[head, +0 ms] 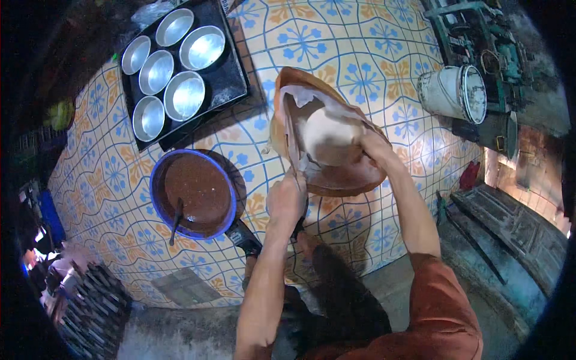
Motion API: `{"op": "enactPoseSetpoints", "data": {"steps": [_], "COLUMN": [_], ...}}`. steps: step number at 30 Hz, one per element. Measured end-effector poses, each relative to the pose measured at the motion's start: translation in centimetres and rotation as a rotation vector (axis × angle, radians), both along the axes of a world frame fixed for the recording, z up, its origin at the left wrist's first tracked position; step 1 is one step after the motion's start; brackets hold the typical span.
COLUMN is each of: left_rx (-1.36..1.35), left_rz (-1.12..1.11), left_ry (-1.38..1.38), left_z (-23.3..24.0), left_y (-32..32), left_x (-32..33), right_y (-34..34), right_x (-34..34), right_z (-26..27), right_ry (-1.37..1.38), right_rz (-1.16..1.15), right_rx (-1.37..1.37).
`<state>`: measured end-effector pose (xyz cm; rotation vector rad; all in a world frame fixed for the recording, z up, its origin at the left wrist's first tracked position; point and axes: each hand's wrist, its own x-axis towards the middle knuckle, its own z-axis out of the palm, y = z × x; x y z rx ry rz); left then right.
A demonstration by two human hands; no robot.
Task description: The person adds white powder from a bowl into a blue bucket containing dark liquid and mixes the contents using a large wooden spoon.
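Observation:
A brown paper sack (348,186) with a pale inner liner gapes in front of me, a whitish mass like flour (326,130) inside. My left hand (287,195) is closed around the sack's near left edge. At the right rim, my right hand (377,146) grips the sack, its fingertips partly hidden in the folds. Left of the sack, a blue-rimmed basin (155,204) holds brown batter (198,189). A dark utensil handle (177,216) leans out over the basin's near side.
Several round metal cake tins (184,96) stand in a black baking tray (225,87) at upper left. A white bucket (443,92) is at right, near dark machinery (495,58). My sandalled feet (243,236) are close to the basin on the patterned tile floor (360,83).

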<state>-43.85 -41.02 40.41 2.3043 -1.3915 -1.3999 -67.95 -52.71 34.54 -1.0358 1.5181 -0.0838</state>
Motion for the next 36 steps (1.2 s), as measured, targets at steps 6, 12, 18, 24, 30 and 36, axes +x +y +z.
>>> {"op": "enactPoseSetpoints", "data": {"steps": [6, 12, 18, 24, 30, 36], "left_rx": [-0.136, -0.338, 0.117, 0.384, -0.358, -0.654], "left_rz": [-0.010, 0.165, 0.518, 1.066, 1.197, 1.144], "left_ry": [0.274, 0.275, -0.029, -0.089, 0.035, -0.117], "left_z": [-1.1, -5.5, -15.8, -26.0, -33.8, -37.2], "left_y": [3.9, 14.7, 29.6, 40.5, 43.1, 42.0], "left_x": [3.8, 11.8, 23.8, 32.3, 35.1, 36.6], "right_y": [2.2, 7.3, 12.8, 19.6, 24.3, 24.8], "right_x": [4.9, 14.3, 26.2, 38.3, 43.7, 45.1], "right_z": [10.3, 16.8, 8.3, -10.2, -23.5, -26.3], "right_ry": [0.076, 0.002, -0.108, -0.099, -0.201, -0.280], "right_rz": [-0.061, -0.118, 0.071, 0.560, 0.523, 0.465], "right_rx": [-0.051, -0.118, -0.159, -0.776, -0.974, -1.155]}}
